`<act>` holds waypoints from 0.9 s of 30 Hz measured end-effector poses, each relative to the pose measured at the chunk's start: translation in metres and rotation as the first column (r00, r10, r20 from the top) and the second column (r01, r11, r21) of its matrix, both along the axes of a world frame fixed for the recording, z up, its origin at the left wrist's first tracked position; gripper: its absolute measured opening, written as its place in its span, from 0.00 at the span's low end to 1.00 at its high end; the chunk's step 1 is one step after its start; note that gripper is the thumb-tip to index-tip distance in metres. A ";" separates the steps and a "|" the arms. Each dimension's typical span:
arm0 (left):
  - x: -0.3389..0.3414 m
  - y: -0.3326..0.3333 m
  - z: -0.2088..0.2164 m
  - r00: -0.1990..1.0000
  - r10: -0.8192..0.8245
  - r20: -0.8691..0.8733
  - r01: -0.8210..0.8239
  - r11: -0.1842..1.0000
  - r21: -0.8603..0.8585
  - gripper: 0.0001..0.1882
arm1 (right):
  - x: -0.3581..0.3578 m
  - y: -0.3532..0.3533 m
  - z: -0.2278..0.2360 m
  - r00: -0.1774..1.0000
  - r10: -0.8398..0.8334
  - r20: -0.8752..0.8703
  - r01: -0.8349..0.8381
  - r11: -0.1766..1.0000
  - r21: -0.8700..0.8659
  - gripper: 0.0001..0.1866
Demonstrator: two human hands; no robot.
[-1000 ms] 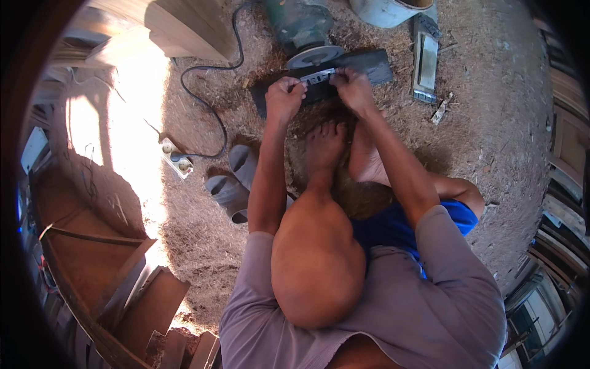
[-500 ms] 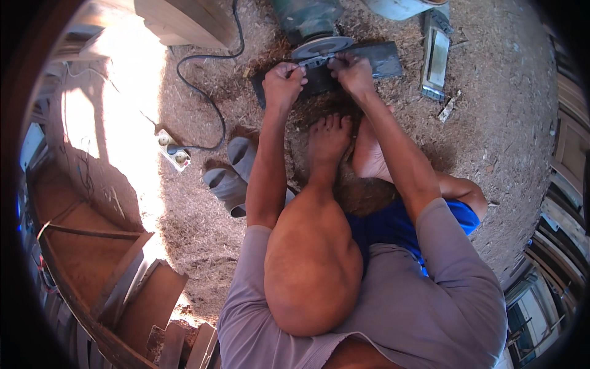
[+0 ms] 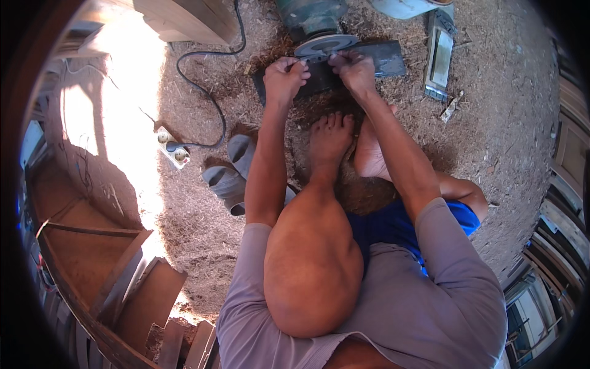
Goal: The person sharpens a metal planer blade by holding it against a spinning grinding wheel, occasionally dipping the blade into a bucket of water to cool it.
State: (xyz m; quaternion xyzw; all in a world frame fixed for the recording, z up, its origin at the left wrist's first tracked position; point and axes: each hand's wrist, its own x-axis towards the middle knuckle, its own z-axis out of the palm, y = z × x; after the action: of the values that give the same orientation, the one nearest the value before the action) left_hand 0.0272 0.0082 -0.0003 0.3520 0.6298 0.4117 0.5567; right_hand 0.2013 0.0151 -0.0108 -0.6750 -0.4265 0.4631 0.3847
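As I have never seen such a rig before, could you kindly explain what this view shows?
There is no robot here: a person works with two bare hands, filmed by the left of two wide fisheye cameras on the head, so straight edges bend near the rim. The left hand and right hand pinch a small, silvery, slotted metal piece, close to the grey round disc of a green machine; whether piece and disc touch is hard to tell. Beneath the hands lies a dark, flat, rectangular board. On the brown, debris-strewn ground lie a white rectangular socket strip, a black cable and a pair of grey slip-on sandals.
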 end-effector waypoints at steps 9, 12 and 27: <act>0.007 0.007 0.001 0.998 -0.029 0.058 0.030 0.999 -0.017 0.10 | 0.000 0.000 0.012 0.974 -0.109 -0.196 0.102 0.994 -0.047 0.10; 0.011 0.008 0.002 0.997 -0.048 0.068 0.050 0.999 -0.019 0.11 | 0.002 0.001 0.011 0.954 -0.163 -0.250 0.149 0.986 -0.076 0.09; 0.004 0.004 -0.002 0.991 0.006 0.135 -0.007 1.000 0.004 0.10 | -0.012 -0.001 0.023 0.977 -0.165 -0.136 0.156 0.985 -0.077 0.10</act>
State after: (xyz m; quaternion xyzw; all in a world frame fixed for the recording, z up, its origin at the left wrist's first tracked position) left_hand 0.0309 0.0121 -0.0025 0.3225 0.5910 0.4379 0.5958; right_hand 0.1895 0.0138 0.0122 -0.6848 -0.3267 0.4911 0.4280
